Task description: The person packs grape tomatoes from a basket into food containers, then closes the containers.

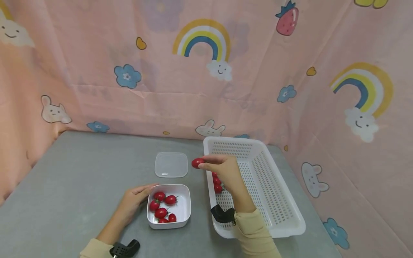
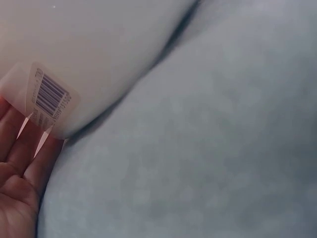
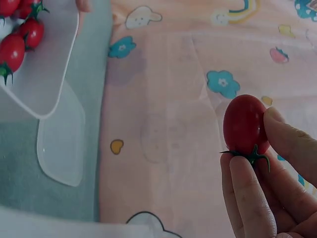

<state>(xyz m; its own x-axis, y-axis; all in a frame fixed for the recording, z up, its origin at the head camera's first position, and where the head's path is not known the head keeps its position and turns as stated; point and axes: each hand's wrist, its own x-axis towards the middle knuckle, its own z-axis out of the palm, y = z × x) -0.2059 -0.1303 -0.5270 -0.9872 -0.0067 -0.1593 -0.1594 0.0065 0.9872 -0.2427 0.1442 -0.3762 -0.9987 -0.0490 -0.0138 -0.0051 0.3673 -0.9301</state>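
Between thumb and fingers my right hand (image 1: 222, 167) pinches a cherry tomato (image 1: 198, 163) above the left rim of the white basket. In the right wrist view this tomato (image 3: 245, 124) is red and oval with a green stem. My left hand (image 1: 135, 200) touches the left side of a small white box (image 1: 185, 211), its fingers straight along the wall. Several cherry tomatoes (image 1: 160, 213) lie in the box. The left wrist view shows the fingers (image 2: 47, 158) against the box wall beside a barcode label (image 2: 49, 96).
A large white perforated basket (image 1: 284, 200) stands at the right, with several tomatoes (image 1: 217, 184) along its left side, partly hidden by the right arm. Behind the box lies a translucent lid (image 1: 171, 165) on the grey table (image 1: 80, 179). A patterned pink curtain (image 1: 155, 107) hangs behind.
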